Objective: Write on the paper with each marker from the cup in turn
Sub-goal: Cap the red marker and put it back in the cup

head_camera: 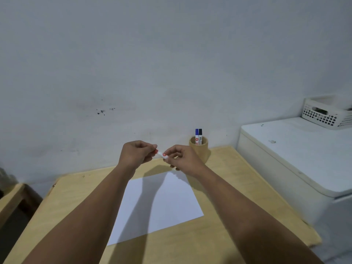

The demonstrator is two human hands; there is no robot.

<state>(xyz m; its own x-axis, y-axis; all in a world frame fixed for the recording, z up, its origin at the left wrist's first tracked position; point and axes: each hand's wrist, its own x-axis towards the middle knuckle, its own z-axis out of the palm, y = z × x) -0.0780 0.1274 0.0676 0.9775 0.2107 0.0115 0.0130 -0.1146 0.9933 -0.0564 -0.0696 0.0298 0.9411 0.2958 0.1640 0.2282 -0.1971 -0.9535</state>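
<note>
Both hands hold one red marker point(161, 154) above the far edge of the white paper point(160, 204). My left hand point(135, 153) pinches its red cap end. My right hand point(182, 159) grips the white barrel. The marker lies nearly level between them. A tan cup point(200, 151) stands just right of my right hand on the wooden table point(224, 235). A blue marker point(196, 136) and a black marker point(200, 136) stand upright in it. The paper is blank where I can see it; my forearms cover part of it.
A white cabinet top point(297, 157) sits close to the table's right edge, with a white perforated basket point(327, 113) on it. A grey wall runs behind the table. Another wooden piece point(9, 201) stands at the lower left.
</note>
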